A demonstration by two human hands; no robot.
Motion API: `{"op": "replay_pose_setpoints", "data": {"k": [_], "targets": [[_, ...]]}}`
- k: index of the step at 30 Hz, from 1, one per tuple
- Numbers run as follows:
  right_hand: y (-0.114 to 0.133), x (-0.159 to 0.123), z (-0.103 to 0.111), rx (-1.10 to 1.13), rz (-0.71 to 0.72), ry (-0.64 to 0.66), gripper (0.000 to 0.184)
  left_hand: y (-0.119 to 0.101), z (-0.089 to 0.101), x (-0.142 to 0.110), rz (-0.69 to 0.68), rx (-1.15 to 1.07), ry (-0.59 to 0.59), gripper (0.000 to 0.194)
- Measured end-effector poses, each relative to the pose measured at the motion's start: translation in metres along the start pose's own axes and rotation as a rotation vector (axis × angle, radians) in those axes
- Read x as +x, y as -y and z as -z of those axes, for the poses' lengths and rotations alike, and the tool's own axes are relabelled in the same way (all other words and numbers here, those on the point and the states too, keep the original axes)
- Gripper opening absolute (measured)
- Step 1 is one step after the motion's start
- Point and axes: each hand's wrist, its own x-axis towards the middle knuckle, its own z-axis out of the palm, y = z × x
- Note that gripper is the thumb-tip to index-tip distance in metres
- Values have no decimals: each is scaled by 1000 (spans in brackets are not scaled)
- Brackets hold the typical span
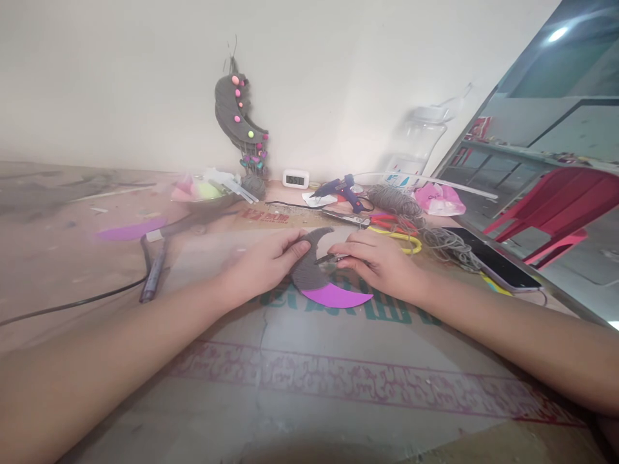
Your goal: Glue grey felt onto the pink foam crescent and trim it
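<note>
On the cardboard-covered table lies a crescent moon shape (pixel 312 267), mostly wound with dark grey yarn. Its lower tip is bare purple foam (pixel 338 296). My left hand (pixel 280 258) pinches the crescent's upper left edge between thumb and fingers. Closed around a small dark pointed tool (pixel 325 260), my right hand (pixel 372 258) is at the crescent's inner curve. The tool's tip points left and meets the yarn edge; its exact kind is too small to make out.
Behind my hands lie a blue glue gun (pixel 345 192), scissors with yellow handles (pixel 411 241), grey yarn (pixel 396 203) and a phone (pixel 493 258). A finished crescent (pixel 232 113) hangs on the wall. To the left are a marker pen (pixel 153 274), a cable (pixel 97 298) and a purple piece (pixel 130 229).
</note>
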Motion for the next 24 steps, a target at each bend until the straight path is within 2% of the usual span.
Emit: {"op": "replay_pose_setpoints", "data": {"k": [8, 16, 24], "targets": [[0, -1, 0, 2, 9, -14, 24, 1, -1, 0, 8, -14, -1, 28], [0, -1, 1, 38, -60, -73, 24, 0, -2, 1, -11, -57, -24, 28], [1, -1, 3, 63, -57, -17, 26, 5, -1, 1, 51, -86, -3, 28]]}}
